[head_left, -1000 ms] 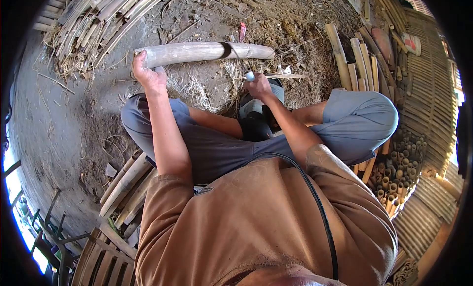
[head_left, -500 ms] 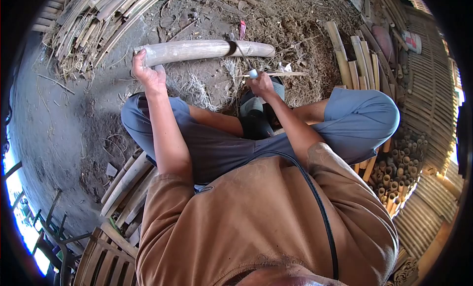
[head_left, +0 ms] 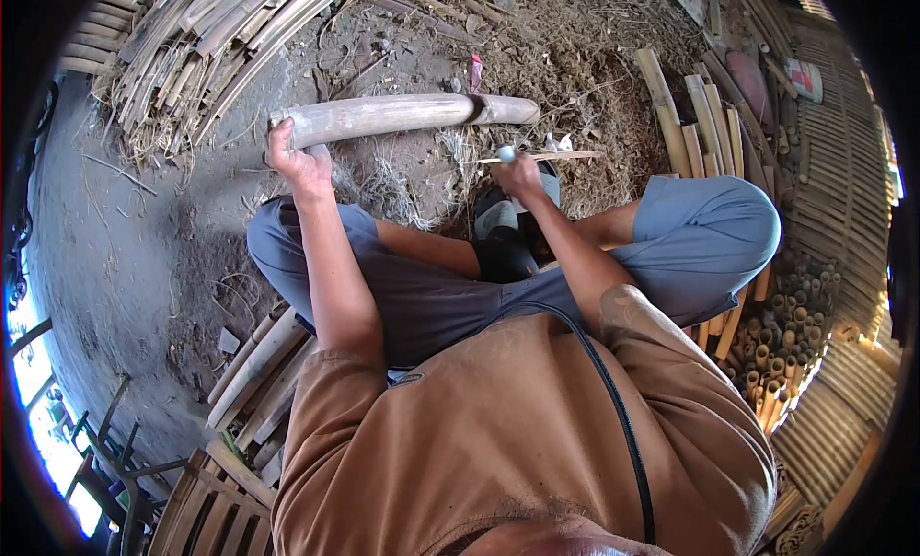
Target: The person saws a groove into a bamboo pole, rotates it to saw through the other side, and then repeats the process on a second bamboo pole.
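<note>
A long, pale, slightly curved bamboo piece (head_left: pixel 383 116) lies crosswise in front of me, with a dark band near its right end. At its left end, my left hand (head_left: pixel 303 163) grips it with the fingers wrapped round the tip. My right hand (head_left: pixel 520 177) is closed round a tool with a whitish handle end (head_left: pixel 506 153), below the piece's right part and apart from it. The tool's blade cannot be made out. A thin light sliver (head_left: pixel 575 155) lies beside my right hand.
Split bamboo strips (head_left: pixel 206 48) are piled at the upper left. Upright bamboo pieces (head_left: pixel 661 105) stand at the right, above a stack of bamboo tubes (head_left: pixel 776 355). Shavings and a pink scrap (head_left: pixel 476 72) lie on the ground beyond the curved piece.
My right hand and its tool have shifted slightly right and down, and the thin metal part seen against the bamboo no longer shows. The whole view has shifted a little.
</note>
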`<state>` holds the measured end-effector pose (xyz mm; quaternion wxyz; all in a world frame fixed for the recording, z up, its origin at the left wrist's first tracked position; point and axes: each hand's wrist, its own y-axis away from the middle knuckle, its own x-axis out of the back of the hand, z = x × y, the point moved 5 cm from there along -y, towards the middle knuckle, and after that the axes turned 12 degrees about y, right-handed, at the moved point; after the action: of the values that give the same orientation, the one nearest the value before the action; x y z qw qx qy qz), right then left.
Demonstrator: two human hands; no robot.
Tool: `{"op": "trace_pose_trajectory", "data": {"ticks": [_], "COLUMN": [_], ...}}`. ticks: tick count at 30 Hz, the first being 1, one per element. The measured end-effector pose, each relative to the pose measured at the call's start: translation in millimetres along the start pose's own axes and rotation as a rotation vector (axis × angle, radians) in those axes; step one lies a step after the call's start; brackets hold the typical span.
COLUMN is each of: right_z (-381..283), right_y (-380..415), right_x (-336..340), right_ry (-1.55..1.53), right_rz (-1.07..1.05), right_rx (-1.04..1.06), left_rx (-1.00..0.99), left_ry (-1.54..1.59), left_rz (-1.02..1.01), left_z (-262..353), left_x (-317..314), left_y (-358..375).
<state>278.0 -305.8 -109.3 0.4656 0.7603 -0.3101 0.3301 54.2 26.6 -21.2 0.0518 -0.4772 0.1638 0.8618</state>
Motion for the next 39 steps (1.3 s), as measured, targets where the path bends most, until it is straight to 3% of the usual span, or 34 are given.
{"op": "trace_pose_trajectory", "data": {"ticks": [2, 3, 5, 8, 11, 12, 13, 14, 16, 17, 18, 20, 21, 22, 24, 26, 27, 29, 30, 31, 34, 35, 36, 39], "right_z": [42.0, 14.8, 11.8, -19.8, -14.2, 32.2, 77.3, 120.9, 66.7, 24.6, 31.8, 31.9, -0.6, -2.2, 16.2, -7.7, -3.6, 30.9, 47.9, 97.1, 20.9, 3.3, 19.8, 3.5], "right_y": [-29.3, 6.1, 12.0, 12.5, 3.6, -44.5, -90.0, -132.6, -70.8, -23.3, -37.3, -46.0, -15.2, -18.9, -44.6, -12.3, -15.5, -35.6, -44.4, -97.7, -18.3, -10.0, -45.1, -42.2], "right_x": [-20.6, 12.2, 5.3, -23.4, -23.5, -56.0, -86.9, -116.1, -54.0, -12.7, -26.5, -36.1, -24.4, -35.0, -56.4, -19.8, -12.7, -9.0, -8.0, -35.5, -0.4, -2.7, -24.2, -30.3], "right_ry": [-0.176, -0.33, -0.397, -0.385, 0.117, 0.22, 0.326, 0.428, -0.15, -0.395, -0.455, -0.383, -0.542, -0.508, -0.404, -0.334, -0.299, -0.32, -0.339, -0.326, -0.287, -0.332, -0.222, -0.237], "right_rz": [-0.099, -0.144, -0.046, -0.328, 0.063, 0.116, 0.182, 0.258, -0.149, -0.226, -0.154, -0.116, -0.049, -0.193, -0.15, -0.275, -0.231, -0.089, -0.074, -0.188, -0.155, -0.154, -0.078, -0.141], "right_rx": [-0.117, -0.209, 0.006, 0.25, 0.412, 0.507, 0.597, 0.682, 0.229, -0.042, -0.085, 0.102, 0.192, 0.255, 0.338, 0.371, 0.329, 0.024, -0.074, -0.121, -0.081, -0.017, 0.198, 0.391], "left_rx": [0.004, 0.01, 0.026, 0.028, 0.033, -0.026, 0.092, -0.008, -0.209, -0.184, -0.11, 0.021, 0.093, 0.167, 0.007, -0.061, -0.055, -0.058, -0.076, -0.091, -0.064, -0.043, -0.019, -0.018], "left_ry": [0.003, 0.003, 0.016, 0.06, -0.086, -0.122, 0.004, 0.095, 0.075, 0.11, -0.035, 0.079, 0.102, 0.116, 0.109, 0.104, 0.115, 0.137, 0.109, 0.083, 0.102, 0.126, 0.145, 0.15], "left_rz": [-0.015, -0.029, -0.042, -0.044, 0.165, 0.185, 0.157, 0.091, -0.021, 0.026, -0.133, -0.231, -0.194, -0.149, -0.186, -0.212, -0.224, -0.247, -0.257, -0.261, -0.307, -0.306, -0.305, -0.312], "left_z": [1.3, 1.3, -4.1, -4.4, -0.3, 4.1, -5.7, -11.9, -8.0, 0.4, 8.8, -9.7, -11.0, -10.6, 4.6, 5.9, 1.6, 4.6, 6.6, 8.9, 9.3, 12.3, 14.5, 6.5], "left_x": [-8.1, -11.4, -17.2, 1.0, 21.6, 16.8, 22.9, 35.2, 15.7, -5.5, -15.1, -2.5, -4.4, -3.4, -8.1, -3.8, 2.7, -3.7, -10.5, -14.3, -17.8, -19.1, -19.0, 1.2], "left_y": [4.2, 4.3, 5.3, -2.9, 7.0, 16.1, 8.0, -5.7, -1.2, 12.6, 15.9, 4.5, 8.0, 13.7, 18.0, 17.0, 12.7, 12.6, 14.9, 17.7, 21.0, 22.5, 26.3, 17.7]}}
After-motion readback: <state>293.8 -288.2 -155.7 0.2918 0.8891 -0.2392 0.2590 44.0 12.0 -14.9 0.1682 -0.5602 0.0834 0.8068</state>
